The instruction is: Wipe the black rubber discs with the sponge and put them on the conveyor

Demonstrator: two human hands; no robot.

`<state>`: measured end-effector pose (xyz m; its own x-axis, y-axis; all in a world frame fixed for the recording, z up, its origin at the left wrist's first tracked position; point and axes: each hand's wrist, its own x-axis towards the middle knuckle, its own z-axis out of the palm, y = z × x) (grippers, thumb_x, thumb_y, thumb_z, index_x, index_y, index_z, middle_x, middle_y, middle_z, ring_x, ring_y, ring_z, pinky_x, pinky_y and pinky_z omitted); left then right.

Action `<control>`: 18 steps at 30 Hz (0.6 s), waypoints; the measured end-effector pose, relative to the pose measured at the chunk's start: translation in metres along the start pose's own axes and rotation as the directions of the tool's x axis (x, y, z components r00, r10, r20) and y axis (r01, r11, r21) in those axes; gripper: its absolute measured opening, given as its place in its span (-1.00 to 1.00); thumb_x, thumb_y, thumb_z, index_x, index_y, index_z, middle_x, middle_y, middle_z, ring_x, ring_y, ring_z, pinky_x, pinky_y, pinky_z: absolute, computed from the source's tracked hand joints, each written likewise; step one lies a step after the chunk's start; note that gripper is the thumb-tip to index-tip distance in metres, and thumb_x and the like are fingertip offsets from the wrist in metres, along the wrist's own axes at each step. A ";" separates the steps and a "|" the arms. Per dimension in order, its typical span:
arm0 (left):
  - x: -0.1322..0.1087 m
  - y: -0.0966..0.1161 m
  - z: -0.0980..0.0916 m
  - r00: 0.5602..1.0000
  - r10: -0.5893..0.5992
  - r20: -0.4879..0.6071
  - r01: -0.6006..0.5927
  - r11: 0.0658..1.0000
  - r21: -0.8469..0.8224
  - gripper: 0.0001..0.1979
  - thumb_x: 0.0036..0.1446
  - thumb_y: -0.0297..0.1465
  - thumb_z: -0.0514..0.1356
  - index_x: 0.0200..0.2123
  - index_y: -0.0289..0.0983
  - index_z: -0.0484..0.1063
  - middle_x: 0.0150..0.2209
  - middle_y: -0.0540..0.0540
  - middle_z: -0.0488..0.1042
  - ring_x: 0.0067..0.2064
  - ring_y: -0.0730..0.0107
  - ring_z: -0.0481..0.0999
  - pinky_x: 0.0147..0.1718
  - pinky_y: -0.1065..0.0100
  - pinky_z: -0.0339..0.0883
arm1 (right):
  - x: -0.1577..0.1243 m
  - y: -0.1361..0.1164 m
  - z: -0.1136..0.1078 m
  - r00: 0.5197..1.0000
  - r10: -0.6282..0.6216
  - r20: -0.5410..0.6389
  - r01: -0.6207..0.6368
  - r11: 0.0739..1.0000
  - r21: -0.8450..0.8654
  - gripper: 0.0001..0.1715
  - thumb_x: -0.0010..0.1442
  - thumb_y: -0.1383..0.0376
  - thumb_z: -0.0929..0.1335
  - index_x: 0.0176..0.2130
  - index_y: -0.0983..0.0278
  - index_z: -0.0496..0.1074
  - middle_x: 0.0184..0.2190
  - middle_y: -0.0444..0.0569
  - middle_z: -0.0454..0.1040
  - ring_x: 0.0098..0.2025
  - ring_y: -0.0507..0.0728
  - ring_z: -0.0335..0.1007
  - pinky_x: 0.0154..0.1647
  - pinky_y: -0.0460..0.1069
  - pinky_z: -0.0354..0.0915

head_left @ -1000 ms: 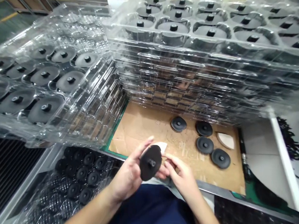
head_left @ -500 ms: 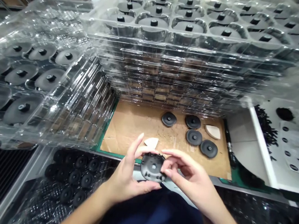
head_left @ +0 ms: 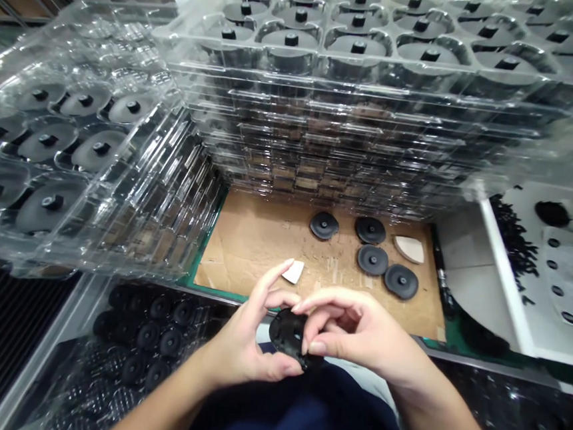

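My left hand (head_left: 250,339) grips a black rounded plastic disc (head_left: 286,332) by its edge, thumb below and fingers above. The disc is tilted, and its right part is covered by my other hand. My right hand (head_left: 351,328) is closed in a pinch against the disc's right side; whatever lies between its fingertips is too small or hidden to make out. Just beyond my left fingertips a small white piece (head_left: 293,271) lies on the cardboard sheet (head_left: 249,238). Several similar black discs (head_left: 373,259), knobs up, rest on the cardboard to the right.
Tall stacks of clear plastic trays (head_left: 325,118) filled with discs rise behind and at the left (head_left: 119,180). Another pale piece (head_left: 408,248) lies by the discs. To the right, a white bin (head_left: 506,281) holds small black parts (head_left: 515,242). More discs (head_left: 155,337) sit below left.
The disc has tilted, so its face shows less and darker. My right fingers have moved slightly left and down over it, covering more of its right side.
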<state>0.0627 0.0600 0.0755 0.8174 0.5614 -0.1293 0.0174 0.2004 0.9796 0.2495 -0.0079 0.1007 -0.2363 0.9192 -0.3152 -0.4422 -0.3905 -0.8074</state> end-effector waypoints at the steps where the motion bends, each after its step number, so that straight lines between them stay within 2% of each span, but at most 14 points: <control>1: 0.001 0.001 0.000 1.000 -0.006 0.008 0.006 1.000 -0.005 -0.04 -0.07 -0.22 0.34 0.30 -0.08 -0.13 -0.07 -0.13 0.45 0.01 0.09 0.45 0.09 0.14 0.16 | 0.000 0.000 0.000 1.000 0.001 0.003 -0.001 1.000 -0.002 -0.70 0.01 0.43 0.47 -0.20 0.19 0.52 -0.48 -0.24 0.55 -0.44 -0.08 0.47 -0.32 -0.17 0.36; 5: 0.003 0.003 0.000 0.999 -0.042 0.033 0.043 0.999 -0.028 -0.02 -0.09 -0.19 0.35 0.30 -0.09 -0.14 -0.06 -0.15 0.46 0.03 0.05 0.45 0.12 0.10 0.13 | -0.001 -0.002 -0.001 1.000 0.008 0.021 -0.008 1.000 0.008 -0.73 0.01 0.43 0.46 -0.23 0.20 0.53 -0.47 -0.21 0.57 -0.43 -0.06 0.48 -0.28 -0.14 0.39; 10: 0.005 0.004 0.002 0.997 -0.069 0.033 0.071 0.995 -0.067 0.03 -0.18 -0.23 0.41 0.29 -0.07 -0.10 -0.09 -0.11 0.47 0.00 0.08 0.46 0.11 0.11 0.13 | -0.004 -0.003 -0.003 1.000 -0.001 -0.002 0.000 0.999 -0.049 -0.90 -0.02 0.38 0.48 -0.41 0.25 0.50 -0.46 -0.18 0.54 -0.40 -0.03 0.48 -0.32 -0.14 0.38; 15: 0.009 0.002 0.006 0.999 -0.034 -0.033 0.032 0.998 -0.051 -0.03 -0.19 -0.33 0.42 0.26 -0.07 0.00 -0.07 -0.12 0.46 -0.02 0.15 0.46 0.12 0.12 0.14 | -0.011 0.004 -0.006 0.990 -0.044 -0.133 0.032 0.995 -0.097 -0.89 -0.01 0.32 0.50 -0.41 0.26 0.51 -0.46 -0.13 0.55 -0.40 0.00 0.49 -0.32 -0.12 0.39; 18: 0.011 -0.001 0.006 0.999 -0.010 -0.052 0.009 1.000 -0.014 -0.03 -0.19 -0.34 0.43 0.26 -0.07 0.00 -0.03 -0.15 0.45 0.01 0.12 0.44 0.15 0.08 0.09 | -0.016 0.008 -0.011 0.971 -0.113 -0.212 0.088 0.988 -0.127 -0.86 -0.01 0.26 0.50 -0.40 0.26 0.52 -0.46 -0.11 0.54 -0.39 0.02 0.48 -0.32 -0.11 0.39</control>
<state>0.0753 0.0618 0.0743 0.7864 0.6001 -0.1466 0.0167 0.2166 0.9761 0.2588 -0.0255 0.0938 0.0043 0.9473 -0.3202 -0.3474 -0.2988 -0.8888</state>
